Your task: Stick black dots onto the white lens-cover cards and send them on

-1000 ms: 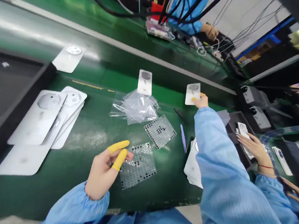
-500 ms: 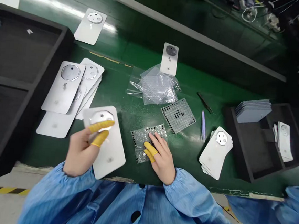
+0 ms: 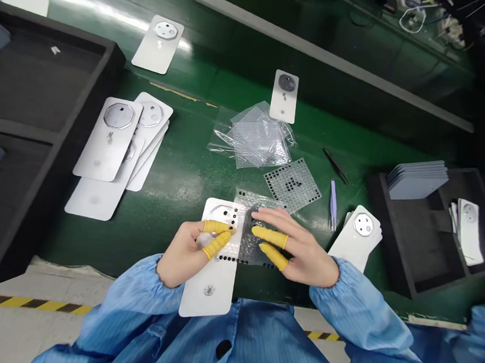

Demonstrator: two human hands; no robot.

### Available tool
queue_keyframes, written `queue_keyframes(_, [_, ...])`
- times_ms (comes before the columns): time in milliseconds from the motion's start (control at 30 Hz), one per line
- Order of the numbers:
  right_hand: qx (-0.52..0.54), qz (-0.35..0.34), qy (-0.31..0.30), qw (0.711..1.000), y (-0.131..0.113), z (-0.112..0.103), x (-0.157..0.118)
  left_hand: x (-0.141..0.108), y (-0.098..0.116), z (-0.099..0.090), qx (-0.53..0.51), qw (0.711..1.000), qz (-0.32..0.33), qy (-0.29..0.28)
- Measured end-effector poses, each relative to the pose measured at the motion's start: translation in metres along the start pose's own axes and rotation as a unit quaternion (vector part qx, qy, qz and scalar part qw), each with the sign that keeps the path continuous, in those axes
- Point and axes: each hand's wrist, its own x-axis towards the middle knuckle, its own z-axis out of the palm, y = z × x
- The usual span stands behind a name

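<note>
A white phone back panel (image 3: 208, 291) with a round camera plate lies at the table's front edge, partly under a clear sheet dotted with small black pieces (image 3: 243, 252). My left hand (image 3: 192, 253), yellow cots on thumb and index finger, pinches the sheet's left edge over the panel. Whether a single black piece is between those fingertips is too small to tell. My right hand (image 3: 304, 250), also in two yellow cots, stretches its fingers apart over the right part of the sheet. Behind it lies a second dotted sheet (image 3: 293, 185).
Stacked panels (image 3: 108, 137) lie left, beside a black divided tray (image 3: 86, 85). Clear plastic sheets (image 3: 258, 138) lie behind. Dark tweezers (image 3: 336, 165), purple tweezers (image 3: 333, 205) and more panels (image 3: 355, 243) are on the right, near another black tray (image 3: 432, 280).
My left hand has brought the panel rightward, under the dotted sheet, and now pinches the sheet's edge. My right hand has moved right, and the sheet has shifted with it.
</note>
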Motion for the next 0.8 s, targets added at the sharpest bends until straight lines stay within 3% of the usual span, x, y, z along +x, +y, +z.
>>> queue_keyframes(67, [0.023, 0.023, 0.073, 0.997, -0.004, 0.009, 0.007, -0.002, -0.002, 0.005, 0.008, 1.0, 0.005, 0.017])
queue_keyframes(133, [0.012, 0.025, 0.11, 0.994, -0.008, 0.024, 0.011, -0.004, -0.005, 0.009, 0.019, 1.0, 0.016, 0.01])
queue_keyframes(267, [-0.043, 0.016, 0.112, 0.993, -0.006, 0.052, 0.012, -0.008, -0.014, 0.013, 0.087, 0.993, 0.073, 0.034])
queue_keyframes(400, [-0.033, 0.004, 0.134, 0.99, 0.0, 0.064, 0.009, -0.007, -0.025, 0.015, 0.19, 0.966, 0.162, 0.067])
queue_keyframes(500, [0.021, 0.059, 0.164, 0.985, 0.006, 0.069, 0.012, -0.004, -0.032, 0.013, 0.246, 0.94, 0.223, 0.081])
queue_keyframes(567, [0.042, 0.109, 0.202, 0.973, 0.013, 0.073, 0.014, -0.002, -0.034, 0.005, 0.253, 0.941, 0.214, 0.07])
queue_keyframes(667, [0.01, 0.118, 0.236, 0.964, 0.021, 0.077, 0.013, -0.004, -0.034, -0.018, 0.236, 0.962, 0.129, 0.05])
queue_keyframes(800, [-0.056, 0.087, 0.247, 0.963, 0.017, 0.073, 0.013, -0.019, -0.023, -0.04, 0.153, 0.976, 0.084, 0.132])
